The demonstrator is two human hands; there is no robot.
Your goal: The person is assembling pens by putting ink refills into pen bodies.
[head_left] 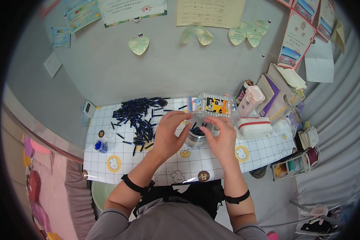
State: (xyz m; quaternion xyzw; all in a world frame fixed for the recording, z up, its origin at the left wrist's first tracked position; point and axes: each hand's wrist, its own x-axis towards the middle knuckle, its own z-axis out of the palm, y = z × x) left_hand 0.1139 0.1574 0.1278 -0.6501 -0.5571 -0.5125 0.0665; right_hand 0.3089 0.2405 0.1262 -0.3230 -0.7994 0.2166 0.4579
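A clear round jar stands on the table in front of me, with several small dark-blue tubes like ink cartridges inside. Above its mouth is a clear round lid, gripped at its edges between my two hands. My left hand has its fingers curved round the lid's left side; my right hand holds the right side, thumb toward the jar. Whether the lid touches the rim I cannot tell. To the left of my left hand lies a loose heap of dark-blue ink cartridges, some scattered toward me.
A small clear jar with bright blue contents stands at the table's left. Behind the hands is a transparent box with an orange and black label. At right are a white pouch, a pink container and upright books.
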